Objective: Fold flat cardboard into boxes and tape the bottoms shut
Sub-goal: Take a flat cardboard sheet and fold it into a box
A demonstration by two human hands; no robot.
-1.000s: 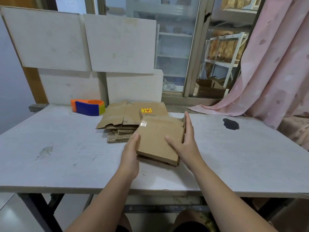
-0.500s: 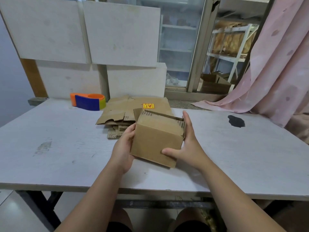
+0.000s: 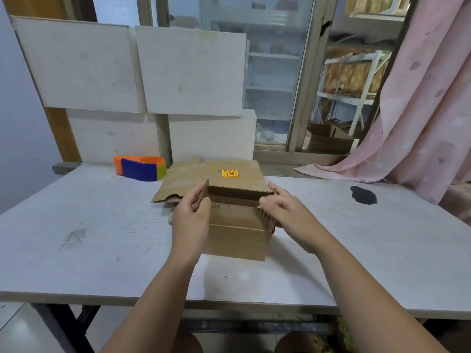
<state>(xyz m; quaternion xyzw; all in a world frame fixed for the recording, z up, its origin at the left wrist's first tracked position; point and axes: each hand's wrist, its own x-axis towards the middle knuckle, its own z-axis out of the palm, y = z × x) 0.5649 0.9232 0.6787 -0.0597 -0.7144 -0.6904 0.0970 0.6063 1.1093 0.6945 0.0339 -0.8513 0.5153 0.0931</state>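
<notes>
A small brown cardboard box (image 3: 237,240) stands on the white table (image 3: 102,238) in front of me, its open side up with flaps raised. My left hand (image 3: 191,222) grips the left flap, thumb inside and fingers around its edge. My right hand (image 3: 288,212) pinches the right flap between thumb and fingers. Behind the box lies a stack of flat cardboard (image 3: 216,174) with a yellow and red label. An orange and blue tape dispenser (image 3: 140,168) sits at the back left of the table.
White boards (image 3: 132,72) lean against the wall behind the table. A pink curtain (image 3: 420,110) hangs at the right, draping onto the table's far edge. A black patch (image 3: 363,195) marks the table at the right. Shelves show through a glass door.
The box was tilted and held by its sides; now it stands upright on the table with the open side up. Both hands have moved up to its side flaps.
</notes>
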